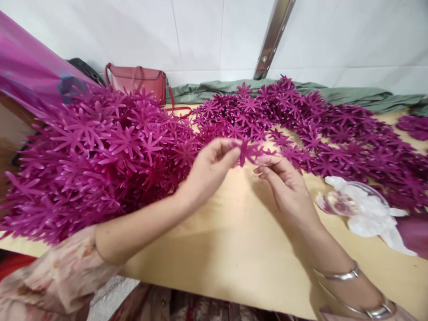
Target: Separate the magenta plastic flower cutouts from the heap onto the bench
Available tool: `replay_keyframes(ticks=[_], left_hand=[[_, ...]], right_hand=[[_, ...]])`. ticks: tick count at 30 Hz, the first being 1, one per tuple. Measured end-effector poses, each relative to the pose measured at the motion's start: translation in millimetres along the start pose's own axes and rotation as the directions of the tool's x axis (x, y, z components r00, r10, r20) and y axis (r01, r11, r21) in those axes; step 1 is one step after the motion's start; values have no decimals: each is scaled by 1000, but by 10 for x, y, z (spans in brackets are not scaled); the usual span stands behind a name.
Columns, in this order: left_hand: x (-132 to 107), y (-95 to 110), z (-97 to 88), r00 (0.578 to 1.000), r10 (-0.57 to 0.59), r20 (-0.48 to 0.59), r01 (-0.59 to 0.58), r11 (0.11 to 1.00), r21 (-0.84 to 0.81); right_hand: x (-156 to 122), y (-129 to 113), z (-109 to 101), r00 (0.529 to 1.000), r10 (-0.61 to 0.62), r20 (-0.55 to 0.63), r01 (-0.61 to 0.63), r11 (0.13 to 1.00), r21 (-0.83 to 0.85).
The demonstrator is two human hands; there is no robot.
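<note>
Above the middle of the table, my left hand (216,162) pinches a purple artificial flower piece (245,151) with narrow, finger-like petals between thumb and forefinger. My right hand (284,178) faces it from the other side, its thumb and fingertips closed at the piece's right-hand petals. Those fingertips partly cover what they grip. Left of my left hand rises a tall heap of the same purple flower pieces (127,142). Behind both hands and off to the right spreads a lower pile of purple flower pieces (347,129).
By my right forearm lies a clear round dish (359,200) with crumpled white material (371,218) over it. A red handbag (137,80) stands behind the left heap. Green cloth (361,97) runs along the white wall, and pink plastic sheeting (30,62) hangs at the left.
</note>
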State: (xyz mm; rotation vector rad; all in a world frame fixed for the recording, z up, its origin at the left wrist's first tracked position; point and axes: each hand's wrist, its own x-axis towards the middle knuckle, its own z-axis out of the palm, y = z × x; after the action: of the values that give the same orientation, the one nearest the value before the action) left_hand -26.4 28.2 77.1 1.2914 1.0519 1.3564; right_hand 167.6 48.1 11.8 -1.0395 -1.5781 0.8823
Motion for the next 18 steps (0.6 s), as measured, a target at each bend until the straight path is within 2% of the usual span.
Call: replay_keyframes(ticks=[2, 5, 7, 9, 11, 14, 16, 18], left_hand=[[175, 217, -89, 999, 31, 30, -30, 1000, -3], [359, 419, -170, 1000, 27, -2, -27, 1000, 11], [415, 495, -174, 1000, 12, -9, -11, 999, 41], [441, 546, -141, 1000, -3, 17, 2, 997, 79], [456, 577, -78, 999, -27, 36, 23, 995, 102], [435, 561, 57, 995, -93, 23, 93, 996, -16], [360, 498, 151, 969, -237, 74, 244, 964, -109], [228, 398, 218, 907, -377, 186, 404, 904, -140]], right_hand=[[-11, -89, -24, 999, 32, -6, -32, 999, -17], [-163, -332, -110, 999, -22, 47, 33, 971, -238], [-372, -510, -223, 992, -98, 85, 125, 896, -426], [-633, -625, -378, 982, -187, 15, 161, 800, -579], [-891, -633, -578, 962, -227, -150, 64, 725, -685], [-1180, -481, -965, 880, -275, -386, -150, 610, -778], [-1284, -345, -1221, 845, -270, -461, -264, 540, -799], [-1312, -228, -1401, 845, -236, -480, -310, 515, -799]])
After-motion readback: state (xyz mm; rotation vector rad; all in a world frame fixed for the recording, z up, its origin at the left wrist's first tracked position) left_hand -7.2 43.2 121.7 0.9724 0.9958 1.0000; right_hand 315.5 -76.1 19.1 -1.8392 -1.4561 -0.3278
